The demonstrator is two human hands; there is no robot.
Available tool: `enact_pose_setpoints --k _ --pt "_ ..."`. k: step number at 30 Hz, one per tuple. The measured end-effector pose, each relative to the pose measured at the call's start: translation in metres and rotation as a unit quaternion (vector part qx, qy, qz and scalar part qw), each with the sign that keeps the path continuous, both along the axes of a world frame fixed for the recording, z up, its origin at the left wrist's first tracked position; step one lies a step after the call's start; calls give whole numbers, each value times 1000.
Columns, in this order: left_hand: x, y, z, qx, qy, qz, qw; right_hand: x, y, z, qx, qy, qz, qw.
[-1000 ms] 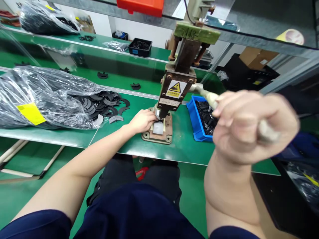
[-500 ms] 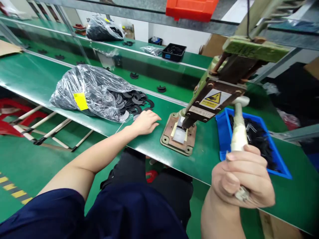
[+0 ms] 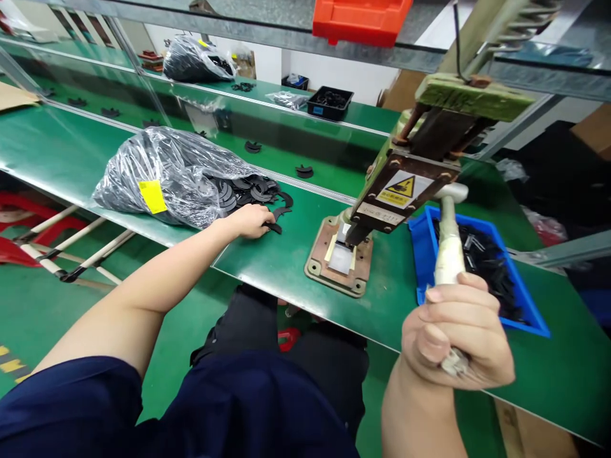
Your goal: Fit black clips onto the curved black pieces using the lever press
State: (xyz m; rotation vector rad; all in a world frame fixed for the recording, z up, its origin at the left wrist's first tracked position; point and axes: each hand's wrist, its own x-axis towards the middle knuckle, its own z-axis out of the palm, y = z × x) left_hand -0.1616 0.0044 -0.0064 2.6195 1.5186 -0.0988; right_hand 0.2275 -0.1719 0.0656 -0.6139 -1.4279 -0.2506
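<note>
My left hand (image 3: pixel 255 221) — fingers curled at a curved black piece (image 3: pixel 275 228), ten o'clock of the press (image 3: pixel 389 197); pinch, cannot tell. My right hand (image 3: pixel 461 334) — wrapped round the lever (image 3: pixel 449 251). Remaining, I judge: bag (image 3: pixel 143 162) of pieces. Finished: perhaps the blue bin (image 3: pixel 422 254), three o'clock.

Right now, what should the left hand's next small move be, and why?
Probably close the left hand on the black curved piece right beside it and lift that piece: it lies outside the bag, within easy reach, while the right hand is occupied gripping the press lever. Whether the left hand has a firm hold can't be made out.
</note>
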Motion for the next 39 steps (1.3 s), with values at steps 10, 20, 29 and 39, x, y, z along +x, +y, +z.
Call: enact_pose_setpoints --k 10,20,29,39 --pt "30 -10 0 127 -57 -38 990 0 5 -5 19 11 6 1000" --pt "94 -20 -13 17 -177 -70 982 0 2 -3 22 -5 10 1000" --pt "97 -9 -14 -32 -332 22 942 -1 0 0 22 -16 20 999" --pt "123 -3 1 -141 -402 11 905 -3 0 -1 27 -13 15 999"
